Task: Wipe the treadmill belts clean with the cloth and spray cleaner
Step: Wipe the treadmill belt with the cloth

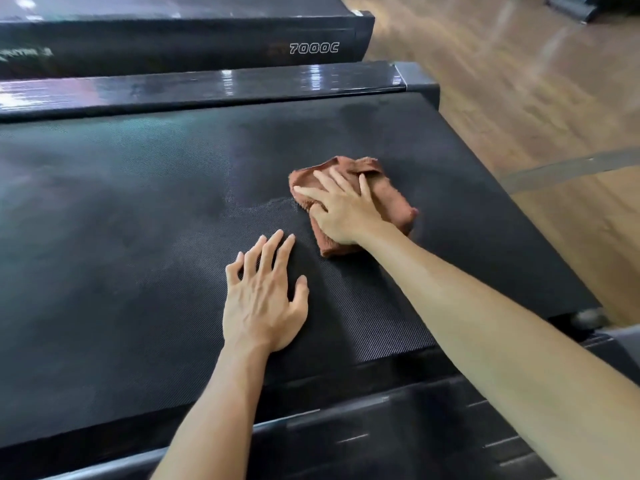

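Both forearms cut off below, right hand [341, 211] half-covering cloth [388, 199]

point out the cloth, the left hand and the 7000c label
cloth [391, 199]: head view, on its bare right fold beside the hand
left hand [265, 306]: head view, on the back of the hand
7000C label [313, 48]: head view, on the middle digits

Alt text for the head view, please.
The right hand presses a brown cloth flat on a black treadmill belt, while the left hand rests open on the belt beside it. A second treadmill stands behind.
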The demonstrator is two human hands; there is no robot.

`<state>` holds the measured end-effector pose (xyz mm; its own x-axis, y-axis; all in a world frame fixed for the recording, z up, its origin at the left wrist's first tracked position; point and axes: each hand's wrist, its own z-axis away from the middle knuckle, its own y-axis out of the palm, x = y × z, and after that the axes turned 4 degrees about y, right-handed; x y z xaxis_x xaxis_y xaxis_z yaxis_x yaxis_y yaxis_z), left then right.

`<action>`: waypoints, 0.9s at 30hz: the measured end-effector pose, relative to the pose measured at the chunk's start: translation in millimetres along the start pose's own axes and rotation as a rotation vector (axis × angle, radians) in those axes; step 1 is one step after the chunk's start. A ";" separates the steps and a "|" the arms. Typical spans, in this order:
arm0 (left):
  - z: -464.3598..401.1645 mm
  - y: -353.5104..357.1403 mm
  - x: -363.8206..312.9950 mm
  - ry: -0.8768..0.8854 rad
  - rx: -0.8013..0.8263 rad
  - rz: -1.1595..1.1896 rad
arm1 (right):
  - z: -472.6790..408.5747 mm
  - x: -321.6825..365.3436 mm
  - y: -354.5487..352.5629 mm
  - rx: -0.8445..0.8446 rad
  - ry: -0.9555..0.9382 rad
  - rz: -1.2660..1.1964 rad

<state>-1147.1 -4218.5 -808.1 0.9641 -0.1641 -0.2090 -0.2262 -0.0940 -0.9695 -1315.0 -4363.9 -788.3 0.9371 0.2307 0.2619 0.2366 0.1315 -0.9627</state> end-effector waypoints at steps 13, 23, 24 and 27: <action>0.3 -0.6 -0.3 -0.006 0.012 -0.021 | -17.5 -10.7 -6.8 -0.075 0.229 -0.022; -0.4 -0.1 -1.6 -0.001 0.018 -0.011 | 27.5 -57.4 -19.7 -0.064 0.147 -0.117; 0.8 -0.3 -1.7 -0.005 0.016 -0.014 | 8.4 -55.2 -20.9 -0.068 0.238 -0.096; -0.3 -0.9 -1.4 -0.002 0.014 -0.010 | -33.5 -18.1 -11.7 -0.042 0.278 -0.073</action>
<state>-1148.2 -4218.6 -806.9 0.9665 -0.1612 -0.1999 -0.2149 -0.0816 -0.9732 -1326.2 -4401.9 -784.0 0.9501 -0.0516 0.3077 0.3114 0.0963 -0.9454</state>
